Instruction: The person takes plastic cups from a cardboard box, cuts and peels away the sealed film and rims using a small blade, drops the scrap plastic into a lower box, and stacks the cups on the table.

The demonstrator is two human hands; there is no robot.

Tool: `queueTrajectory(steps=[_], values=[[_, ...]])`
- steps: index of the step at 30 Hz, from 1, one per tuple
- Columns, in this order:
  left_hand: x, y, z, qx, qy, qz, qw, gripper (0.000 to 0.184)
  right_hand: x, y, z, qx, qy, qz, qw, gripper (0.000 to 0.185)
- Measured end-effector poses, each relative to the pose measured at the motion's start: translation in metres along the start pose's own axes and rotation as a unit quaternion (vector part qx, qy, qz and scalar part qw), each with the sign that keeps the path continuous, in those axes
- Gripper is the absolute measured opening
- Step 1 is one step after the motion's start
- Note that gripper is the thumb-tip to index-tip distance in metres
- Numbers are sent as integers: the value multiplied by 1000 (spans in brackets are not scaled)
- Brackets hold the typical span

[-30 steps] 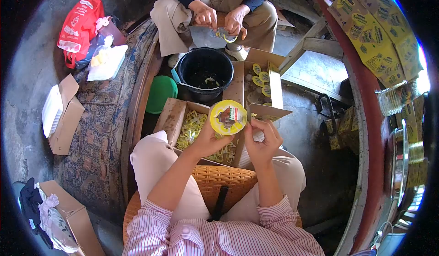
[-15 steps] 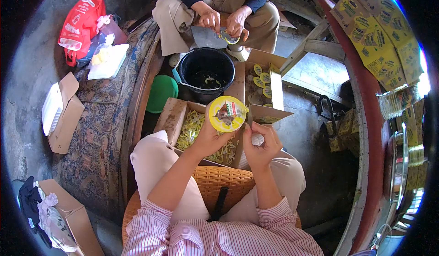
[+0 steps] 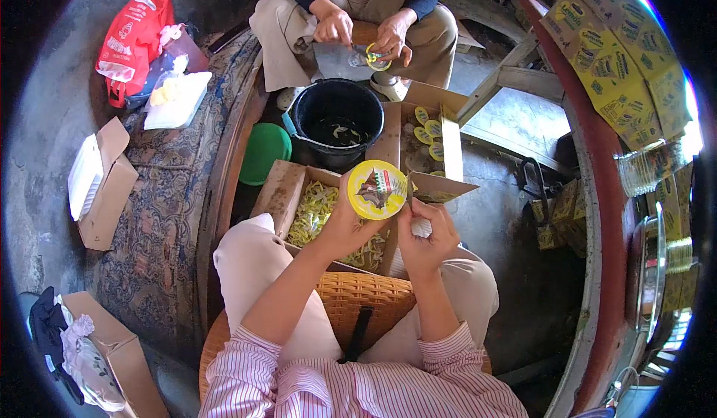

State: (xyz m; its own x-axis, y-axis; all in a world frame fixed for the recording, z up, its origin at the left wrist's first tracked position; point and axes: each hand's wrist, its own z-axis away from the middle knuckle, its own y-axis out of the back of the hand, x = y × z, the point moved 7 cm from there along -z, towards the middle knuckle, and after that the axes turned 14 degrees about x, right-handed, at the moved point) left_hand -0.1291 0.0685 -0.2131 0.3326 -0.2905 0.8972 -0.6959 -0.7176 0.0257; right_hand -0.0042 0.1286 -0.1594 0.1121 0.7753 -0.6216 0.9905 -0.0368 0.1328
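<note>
My left hand (image 3: 342,228) is wrapped round a plastic cup (image 3: 378,189) with a yellow printed lid, whose top faces up toward me. My right hand (image 3: 429,237) pinches a small knife (image 3: 409,188), its dark, narrow blade close against the right side of the cup's rim. Fingers hide the knife's handle and most of the cup's body. Below both hands, an open cardboard box (image 3: 282,207) holds a heap of thin yellow trimmings (image 3: 317,207).
Ahead stands a black bucket (image 3: 299,112) with scraps inside, beside a green lid (image 3: 265,153). Another carton (image 3: 451,145) holds several yellow-lidded cups (image 3: 423,135). Opposite sits a co-worker, whose hands (image 3: 390,36) work on a similar cup (image 3: 378,58). A wooden frame (image 3: 530,82) stands at right.
The cup in my left hand has shifted slightly right and its lid has turned a little. My right hand stays close to its rim. The co-worker's hands have moved apart.
</note>
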Motion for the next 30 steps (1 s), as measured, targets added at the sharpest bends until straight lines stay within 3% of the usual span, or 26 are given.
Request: queueTrajectory(steps=[13, 19, 30], values=[[-5, -5, 5, -52, 38, 64, 996, 69, 6, 2, -7, -9, -6, -25, 1000, 16], [-4, 0, 1, -13, 21, 42, 999, 68, 5, 3, -6, -11, -2, -29, 999, 15], [-1, -2, 1, -36, 47, 76, 995, 65, 3, 3, -7, -4, -3, -27, 1000, 16]])
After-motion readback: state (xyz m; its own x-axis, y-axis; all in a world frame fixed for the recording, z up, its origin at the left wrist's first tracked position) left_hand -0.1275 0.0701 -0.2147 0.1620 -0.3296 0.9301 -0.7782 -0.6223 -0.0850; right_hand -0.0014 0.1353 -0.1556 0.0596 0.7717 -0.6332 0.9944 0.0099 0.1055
